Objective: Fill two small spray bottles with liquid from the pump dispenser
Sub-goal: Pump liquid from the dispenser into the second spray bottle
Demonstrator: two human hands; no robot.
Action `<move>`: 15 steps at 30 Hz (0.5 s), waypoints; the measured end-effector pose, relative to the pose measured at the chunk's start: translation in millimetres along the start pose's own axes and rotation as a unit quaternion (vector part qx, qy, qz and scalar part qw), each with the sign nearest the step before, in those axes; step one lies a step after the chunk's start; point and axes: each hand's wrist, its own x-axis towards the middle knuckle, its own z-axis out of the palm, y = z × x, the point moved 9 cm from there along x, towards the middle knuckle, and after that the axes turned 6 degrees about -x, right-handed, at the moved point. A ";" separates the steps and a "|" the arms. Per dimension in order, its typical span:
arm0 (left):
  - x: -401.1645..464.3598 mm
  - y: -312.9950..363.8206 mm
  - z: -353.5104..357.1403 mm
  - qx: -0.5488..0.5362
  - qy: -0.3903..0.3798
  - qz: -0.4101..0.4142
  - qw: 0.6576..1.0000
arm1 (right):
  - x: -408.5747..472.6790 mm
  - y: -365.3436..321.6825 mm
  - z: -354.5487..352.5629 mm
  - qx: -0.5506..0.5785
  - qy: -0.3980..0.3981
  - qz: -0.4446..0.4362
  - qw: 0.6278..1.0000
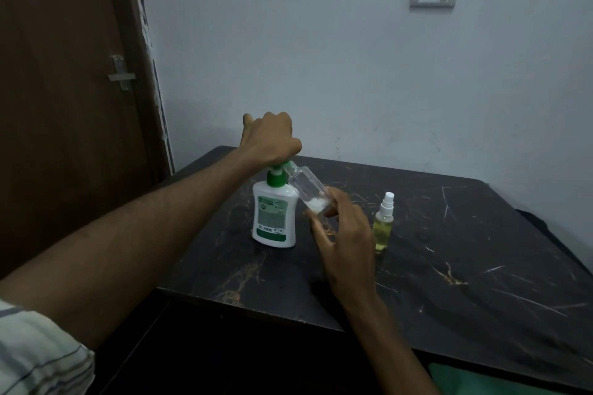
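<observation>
Fingers point(324, 231) of the right hand point(345, 244) are pinching the clear bottle point(308, 191), best kept mouth-under-nozzle while the curled left hand point(271, 138) is pressing the pump dispenser point(273, 218).

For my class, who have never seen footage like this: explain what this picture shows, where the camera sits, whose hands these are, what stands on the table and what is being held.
There is no machine here. A person wears a camera on the head, so the one picture looks forward and down at their own two hands. The left hand presses down on the green pump top of a white pump dispenser standing on a dark marbled table. The right hand holds a clear small bottle, tilted with its open neck at the pump's spout; a little white liquid sits at its bottom. To the right stands a second spray bottle, capped, holding yellowish liquid.
</observation>
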 end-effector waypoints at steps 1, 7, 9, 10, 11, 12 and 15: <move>1.1 0.3 -1.6 0.003 -0.001 0.002 1.000 | -0.2 -0.7 0.0 0.000 -0.003 -0.001 1.000; 0.4 -1.5 -1.1 -0.012 0.012 -0.004 1.000 | 0.7 -2.5 1.6 0.002 -0.011 0.000 1.000; -0.7 -1.4 0.8 -0.014 0.010 -0.001 1.000 | -0.1 -1.9 2.2 0.002 -0.012 0.001 1.000; -0.3 -0.4 -0.2 -0.010 0.009 0.004 1.000 | -0.3 -1.9 2.3 0.002 -0.012 0.002 1.000; 0.7 0.5 -2.3 -0.005 0.008 0.008 1.000 | -0.4 -2.2 1.9 0.003 -0.012 0.002 1.000; 1.7 1.3 -4.3 0.000 0.009 0.010 1.000 | -0.2 -2.4 1.7 0.005 -0.010 0.002 1.000; 2.7 0.5 -5.4 -0.005 0.014 0.009 1.000 | 0.3 -2.0 2.4 0.011 -0.007 -0.001 1.000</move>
